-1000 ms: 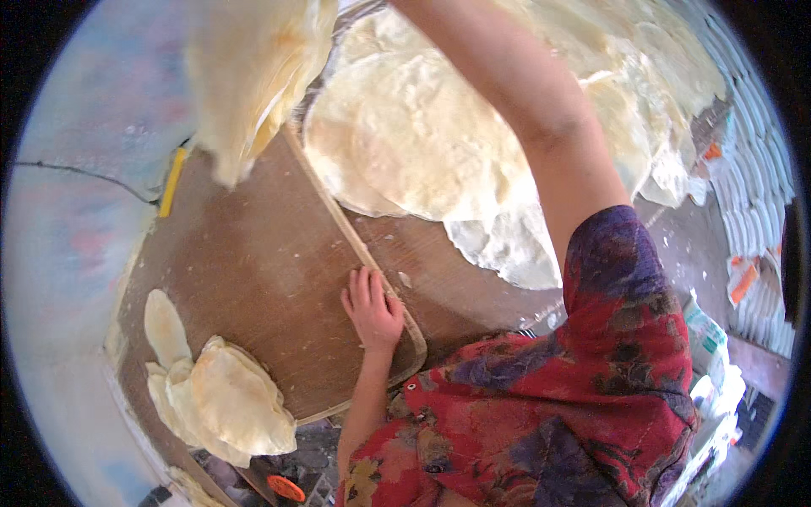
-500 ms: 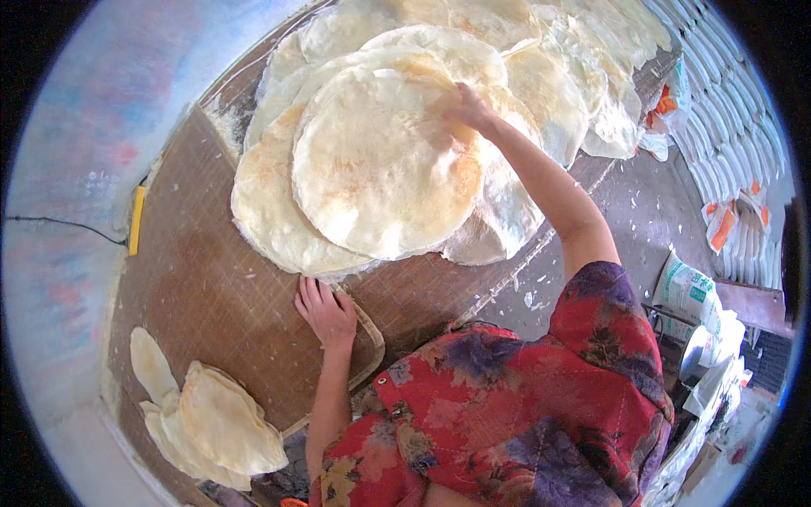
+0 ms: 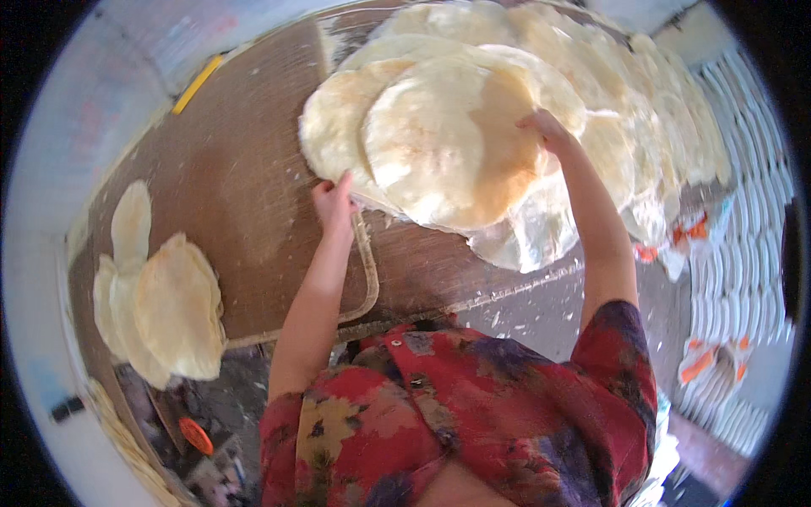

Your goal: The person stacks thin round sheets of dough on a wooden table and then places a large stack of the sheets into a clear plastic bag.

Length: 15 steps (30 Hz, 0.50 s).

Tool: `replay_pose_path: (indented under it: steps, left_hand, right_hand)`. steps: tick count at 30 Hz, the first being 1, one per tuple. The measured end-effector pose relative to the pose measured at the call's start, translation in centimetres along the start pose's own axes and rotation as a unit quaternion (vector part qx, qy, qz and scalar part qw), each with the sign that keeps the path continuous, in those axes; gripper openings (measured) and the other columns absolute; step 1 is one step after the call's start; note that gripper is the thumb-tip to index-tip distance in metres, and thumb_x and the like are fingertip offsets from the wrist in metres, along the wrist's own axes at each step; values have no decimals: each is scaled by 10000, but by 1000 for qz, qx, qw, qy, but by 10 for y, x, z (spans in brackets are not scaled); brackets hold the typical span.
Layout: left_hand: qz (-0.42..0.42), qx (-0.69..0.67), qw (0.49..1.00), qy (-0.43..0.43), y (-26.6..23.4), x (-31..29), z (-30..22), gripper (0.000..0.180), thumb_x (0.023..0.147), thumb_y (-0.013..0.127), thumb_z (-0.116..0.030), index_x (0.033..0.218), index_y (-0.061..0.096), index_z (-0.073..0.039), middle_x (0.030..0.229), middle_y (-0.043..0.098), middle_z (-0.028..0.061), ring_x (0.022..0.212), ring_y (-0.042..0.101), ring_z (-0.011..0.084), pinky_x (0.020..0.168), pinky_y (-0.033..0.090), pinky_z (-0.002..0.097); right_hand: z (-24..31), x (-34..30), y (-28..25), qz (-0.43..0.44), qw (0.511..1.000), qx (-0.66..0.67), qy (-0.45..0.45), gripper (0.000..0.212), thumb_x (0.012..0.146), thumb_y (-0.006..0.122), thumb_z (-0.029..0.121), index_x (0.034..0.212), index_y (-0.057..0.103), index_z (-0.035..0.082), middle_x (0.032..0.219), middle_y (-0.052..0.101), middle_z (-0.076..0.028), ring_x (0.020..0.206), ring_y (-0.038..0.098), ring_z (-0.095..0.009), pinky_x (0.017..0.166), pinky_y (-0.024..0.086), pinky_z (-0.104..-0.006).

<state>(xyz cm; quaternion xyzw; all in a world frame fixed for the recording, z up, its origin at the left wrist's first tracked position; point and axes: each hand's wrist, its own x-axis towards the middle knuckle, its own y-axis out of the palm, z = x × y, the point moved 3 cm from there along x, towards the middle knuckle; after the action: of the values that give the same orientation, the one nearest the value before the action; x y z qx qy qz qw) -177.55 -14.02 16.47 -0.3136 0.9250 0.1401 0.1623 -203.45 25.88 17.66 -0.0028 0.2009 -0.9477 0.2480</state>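
Note:
A large, thin, pale round flatbread with light brown patches lies on top of an overlapping pile. My right hand is closed at its right edge, fingertips pressed on the bread. Below it, another flatbread sticks out to the left. At that one's near-left edge my left hand is closed, thumb up on the rim and the other fingers curled and partly hidden. More large flatbreads spread behind and to the right, some overhanging the table edge.
The brown wooden table bears scattered flakes. On its left lies a small stack of folded flatbreads. A yellow strip stands by the far-left wall. Stacked white corrugated sheets rise at right. An orange oval object sits low at left.
My left hand has gone from lying spread on the table to gripping a flatbread edge. My right hand stays at the top flatbread's right edge. The whole view has shifted and turned.

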Motion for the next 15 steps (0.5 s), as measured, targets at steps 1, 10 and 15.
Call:
replay_pose_path:
  steps: [1, 10, 15]
  left_hand:
    - [-40, 48, 996, -56, 33, -10, -12, 528, 763, 642, -181, 1135, 377, 82, 1054, 519, 225, 940, 582, 307, 746, 529, 384]
    - [91, -143, 971, 169, -65, -52, -141, 327, 729, 619, -9, 1049, 553, -15, 956, 612, 97, 858, 599, 196, 779, 490, 349]
    - [-80, -87, 955, 273, -234, -145, -190, 276, 759, 607, -74, 1027, 564, -25, 951, 616, 73, 852, 601, 180, 761, 490, 309]
  right_hand:
    - [-22, -8, -26, -21, 993, -94, -62, 216, 705, 623, 116, 898, 610, 19, 796, 592, -59, 692, 558, -144, 620, 468, -294]
    - [172, -112, -21, -47, 990, 116, 60, 320, 669, 591, 87, 964, 593, -35, 921, 602, -120, 808, 590, -212, 767, 467, -318]
    - [175, -142, -3, -89, 978, 144, 122, 436, 653, 581, 95, 1064, 534, -44, 959, 598, -102, 829, 586, -203, 756, 458, -294]
